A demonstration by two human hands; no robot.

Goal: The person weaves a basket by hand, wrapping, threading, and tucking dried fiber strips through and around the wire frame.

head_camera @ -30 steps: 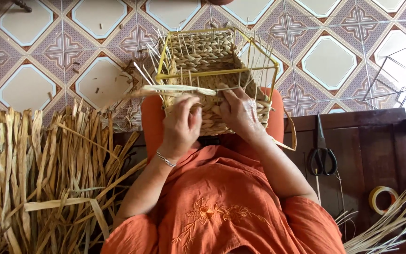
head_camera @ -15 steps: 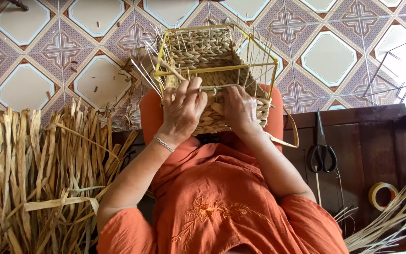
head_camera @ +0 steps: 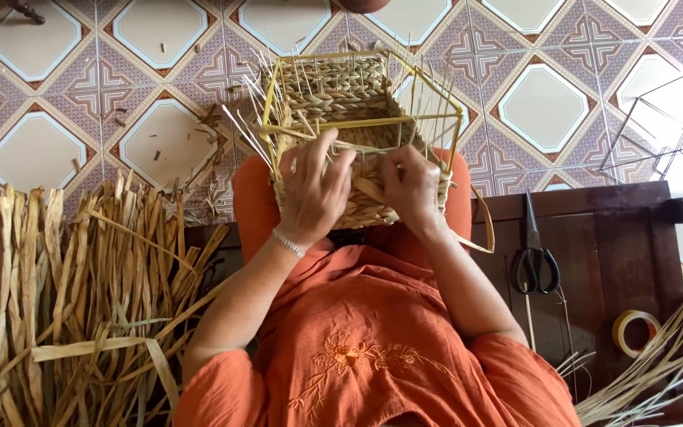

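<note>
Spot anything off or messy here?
Nothing damaged. Both hands, left hand and right hand, rest on the half-woven basket. Bits of straw litter the floor tiles beside it; loose strand ends stick out of the frame.

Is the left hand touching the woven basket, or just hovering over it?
Touching. The head view shows the left hand pressed flat on the woven basket, fingers spread across its near side.

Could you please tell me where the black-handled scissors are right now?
In the head view, the scissors lie on the dark wooden bench to the person's right, beyond the right hand, with the roll of tape just nearer the person.
</note>
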